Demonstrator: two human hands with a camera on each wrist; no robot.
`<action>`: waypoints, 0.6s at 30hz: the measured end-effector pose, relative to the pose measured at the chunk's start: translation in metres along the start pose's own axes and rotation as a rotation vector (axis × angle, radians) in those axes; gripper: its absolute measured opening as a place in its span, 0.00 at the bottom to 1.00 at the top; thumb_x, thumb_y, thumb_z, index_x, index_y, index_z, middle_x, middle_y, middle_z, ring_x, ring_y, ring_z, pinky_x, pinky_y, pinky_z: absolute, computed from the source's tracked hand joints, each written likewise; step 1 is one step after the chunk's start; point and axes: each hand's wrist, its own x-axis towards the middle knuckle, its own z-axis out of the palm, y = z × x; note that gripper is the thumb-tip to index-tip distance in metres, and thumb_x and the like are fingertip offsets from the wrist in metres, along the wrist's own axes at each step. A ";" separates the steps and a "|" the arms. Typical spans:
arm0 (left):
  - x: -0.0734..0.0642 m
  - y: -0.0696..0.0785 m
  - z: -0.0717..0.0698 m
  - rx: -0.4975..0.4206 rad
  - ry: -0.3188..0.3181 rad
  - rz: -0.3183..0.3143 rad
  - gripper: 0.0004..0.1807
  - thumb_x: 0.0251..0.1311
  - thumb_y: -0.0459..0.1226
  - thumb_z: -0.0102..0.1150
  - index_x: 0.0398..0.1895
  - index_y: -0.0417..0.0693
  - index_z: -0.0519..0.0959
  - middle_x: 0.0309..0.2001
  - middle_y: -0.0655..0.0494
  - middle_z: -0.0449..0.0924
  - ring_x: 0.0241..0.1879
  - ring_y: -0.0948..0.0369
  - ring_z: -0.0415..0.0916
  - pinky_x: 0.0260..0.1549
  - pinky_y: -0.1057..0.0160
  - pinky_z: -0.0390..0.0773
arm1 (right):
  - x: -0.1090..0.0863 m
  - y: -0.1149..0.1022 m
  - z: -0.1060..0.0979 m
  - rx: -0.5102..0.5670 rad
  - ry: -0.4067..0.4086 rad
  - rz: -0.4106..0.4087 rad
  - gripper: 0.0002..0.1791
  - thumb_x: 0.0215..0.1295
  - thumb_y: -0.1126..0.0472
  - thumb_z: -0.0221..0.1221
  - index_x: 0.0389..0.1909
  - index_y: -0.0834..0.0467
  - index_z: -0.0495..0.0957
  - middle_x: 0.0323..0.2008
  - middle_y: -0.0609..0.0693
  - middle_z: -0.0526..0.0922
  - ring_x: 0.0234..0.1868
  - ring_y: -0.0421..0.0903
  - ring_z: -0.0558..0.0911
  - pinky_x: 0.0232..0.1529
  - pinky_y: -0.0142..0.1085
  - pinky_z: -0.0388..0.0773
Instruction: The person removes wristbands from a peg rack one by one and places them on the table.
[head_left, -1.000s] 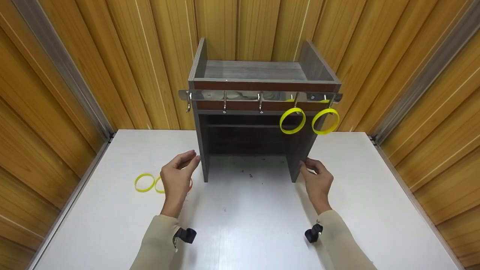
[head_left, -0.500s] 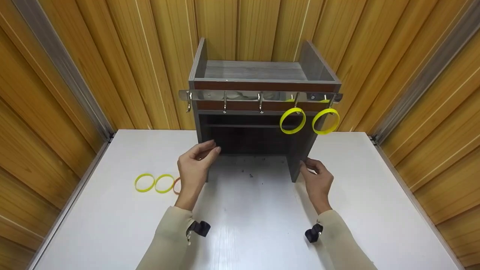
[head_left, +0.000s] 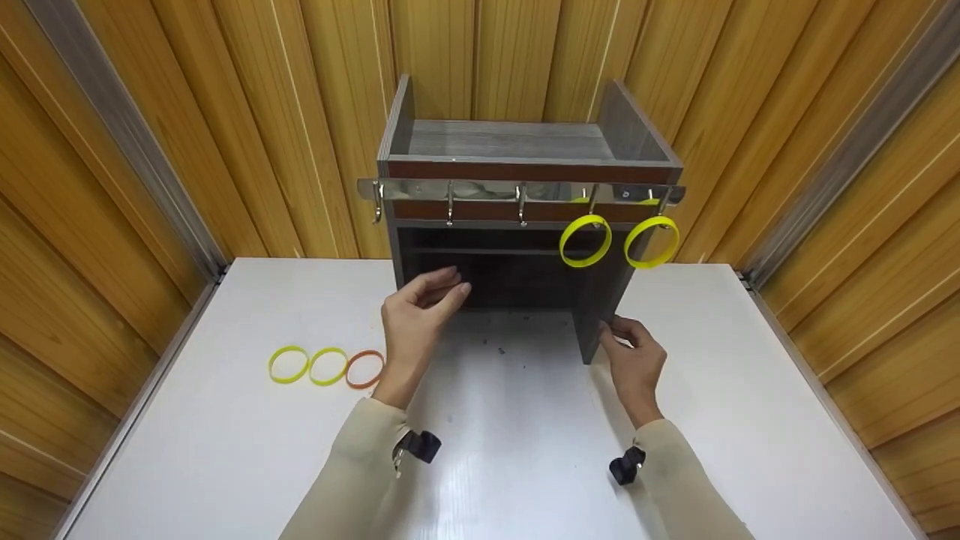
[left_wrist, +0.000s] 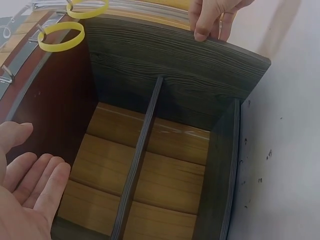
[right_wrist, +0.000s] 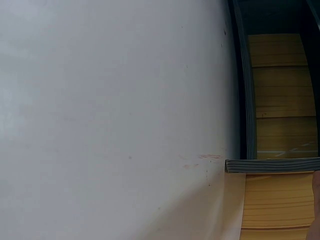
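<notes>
In the head view my left hand (head_left: 416, 322) is raised before the shelf unit's lower opening, apart from it. Its palm and loosely bent fingers show in the left wrist view, holding nothing. With thumb and fingers at the front edge, my right hand (head_left: 636, 364) grips the grey side panel (head_left: 600, 319) of the shelf unit low down. From the metal hook rail (head_left: 484, 191) hang two yellow wristbands, one (head_left: 586, 262) on the fourth hook and one (head_left: 651, 264) on the rightmost. On the table at left lie two more yellow wristbands (head_left: 289, 381) and an orange wristband (head_left: 364, 386) in a row.
The shelf unit (head_left: 517, 141) stands on a white table (head_left: 225, 465) against the back wall. Wood-patterned walls (head_left: 330, 112) enclose the table on three sides. Small dark specks (head_left: 501, 351) dot the tabletop under the unit.
My left hand has moved right and forward from beside the left panel to before the opening, uncovering the orange wristband. My right hand has stayed on the right panel.
</notes>
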 end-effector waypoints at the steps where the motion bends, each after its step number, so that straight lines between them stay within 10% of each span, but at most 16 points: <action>1: 0.000 0.000 0.001 -0.003 -0.001 -0.001 0.16 0.61 0.31 0.78 0.50 0.35 0.88 0.47 0.47 0.90 0.46 0.55 0.89 0.46 0.66 0.88 | -0.001 -0.004 0.000 0.001 -0.002 -0.004 0.07 0.68 0.73 0.67 0.45 0.72 0.85 0.43 0.63 0.87 0.42 0.39 0.86 0.41 0.23 0.85; 18: 0.009 0.011 0.028 -0.001 -0.038 0.021 0.15 0.61 0.34 0.79 0.49 0.37 0.89 0.45 0.50 0.91 0.45 0.57 0.89 0.44 0.64 0.89 | 0.010 0.035 0.001 0.009 0.013 -0.005 0.06 0.67 0.69 0.70 0.44 0.65 0.88 0.42 0.58 0.89 0.40 0.37 0.86 0.36 0.22 0.83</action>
